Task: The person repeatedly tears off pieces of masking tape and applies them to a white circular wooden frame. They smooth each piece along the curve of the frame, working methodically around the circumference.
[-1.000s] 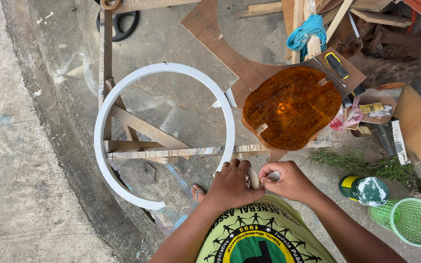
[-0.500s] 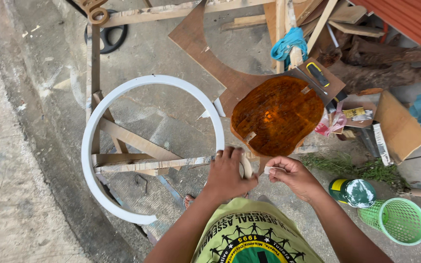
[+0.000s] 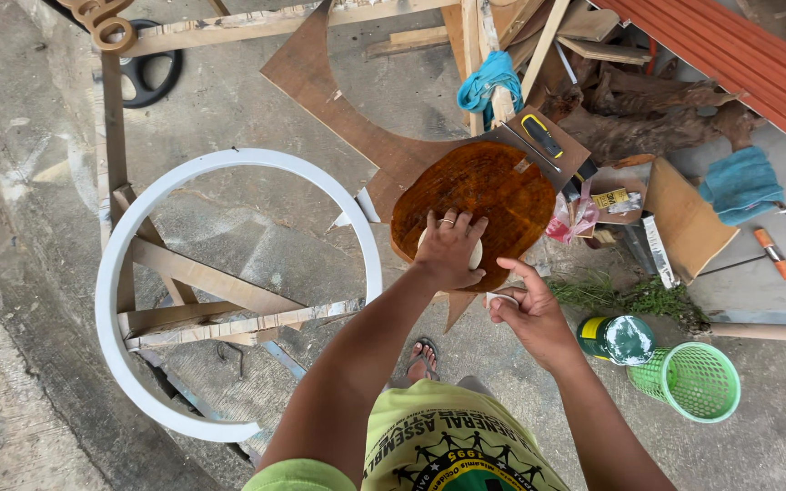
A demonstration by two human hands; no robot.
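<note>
My left hand (image 3: 448, 244) reaches forward and lies on the near edge of a round orange-brown wooden board (image 3: 493, 186), its fingers over a pale round roll (image 3: 477, 255) that looks like tape. My right hand (image 3: 531, 314) hovers just below the board's edge and pinches a small white piece (image 3: 500, 298) between thumb and fingers. A large white ring (image 3: 229, 162) rests on a rough frame of wooden slats (image 3: 229, 325) to the left of both hands.
A yellow-and-black utility knife (image 3: 543, 136) lies on a small board behind the round one. By my right arm stand a green can (image 3: 616, 338) and a green mesh basket (image 3: 693, 380). Plywood offcuts, blue cloths (image 3: 740, 182) and red corrugated sheet (image 3: 730, 55) crowd the back right. My sandalled foot (image 3: 422, 359) is below.
My left hand left the slat at the ring's edge and moved up and right onto the round board. My right hand shifted right with it, still pinching the white piece.
</note>
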